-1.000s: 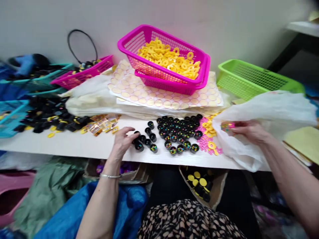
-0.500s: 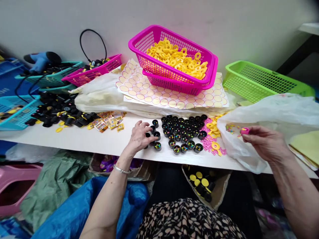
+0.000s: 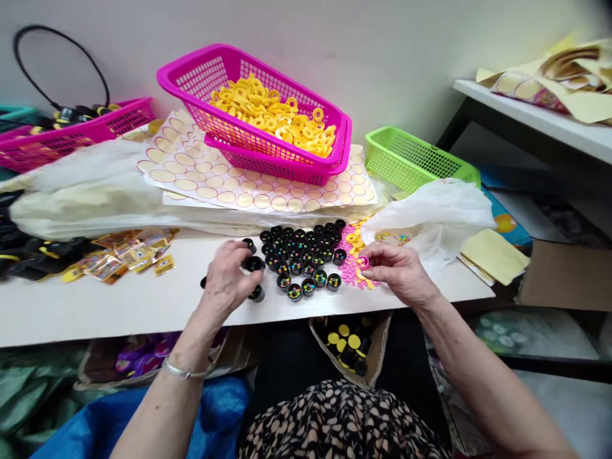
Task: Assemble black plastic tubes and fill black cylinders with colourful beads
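Note:
My left hand (image 3: 229,277) is over the left end of the small black cups, its thumb and fingers closed round one black cup (image 3: 253,263). A few more black cups stand close by it, partly hidden by the fingers. Between the thumb and fingertips of my right hand (image 3: 399,273) is a small pink cup (image 3: 363,262); its contents are too small to make out. A cluster of black cups (image 3: 308,268) with tiny coloured beads inside stands between my hands. Pink pellets (image 3: 351,273) and yellow ring-shaped pieces (image 3: 354,239) lie beside the right hand.
Behind the cups, a magenta basket (image 3: 342,153) of yellow rings rests on sticker sheets (image 3: 186,185). A plastic bag (image 3: 440,204) with coloured beads and a green basket (image 3: 377,153) are at the right. Small printed packets (image 3: 138,255) lie left. A carton (image 3: 380,357) sits below the table edge.
The view has turned to the right. My right hand has come from the bag leftward, nearer the black cups, still holding the pink cup. My left hand has closed round a black cup.

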A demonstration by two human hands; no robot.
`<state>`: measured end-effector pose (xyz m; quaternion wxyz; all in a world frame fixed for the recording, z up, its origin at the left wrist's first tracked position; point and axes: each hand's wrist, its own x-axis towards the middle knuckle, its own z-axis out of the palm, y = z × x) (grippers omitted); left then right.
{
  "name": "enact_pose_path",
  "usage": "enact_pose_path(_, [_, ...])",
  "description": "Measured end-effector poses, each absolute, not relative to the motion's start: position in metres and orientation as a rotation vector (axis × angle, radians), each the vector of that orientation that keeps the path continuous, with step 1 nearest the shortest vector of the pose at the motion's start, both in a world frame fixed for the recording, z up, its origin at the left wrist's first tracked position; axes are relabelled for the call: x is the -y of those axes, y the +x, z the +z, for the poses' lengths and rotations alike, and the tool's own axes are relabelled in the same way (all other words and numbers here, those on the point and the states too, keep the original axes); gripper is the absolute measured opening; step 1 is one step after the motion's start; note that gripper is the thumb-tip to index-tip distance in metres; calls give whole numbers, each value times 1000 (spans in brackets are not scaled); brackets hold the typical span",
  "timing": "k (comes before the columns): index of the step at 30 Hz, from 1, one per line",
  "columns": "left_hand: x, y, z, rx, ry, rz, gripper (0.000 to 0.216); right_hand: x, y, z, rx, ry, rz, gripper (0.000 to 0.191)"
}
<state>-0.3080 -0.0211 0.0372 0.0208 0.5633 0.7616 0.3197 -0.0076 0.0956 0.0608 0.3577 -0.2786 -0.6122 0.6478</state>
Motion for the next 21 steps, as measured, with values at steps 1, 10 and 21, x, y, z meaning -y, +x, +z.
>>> enact_pose_path(1, [23,-299,41,-2252,1674,1102,27,-91,-13,64,1610,-702,1699,22])
enact_pose_path(10, [21,-224,53,-1766,1704,1243,25,-71,-52,86,2295,-465,1190,9])
enact_pose_path(21, [18,-205,43,-1669,1716,1171,22,-59,-50,90,2907,-431,57,16])
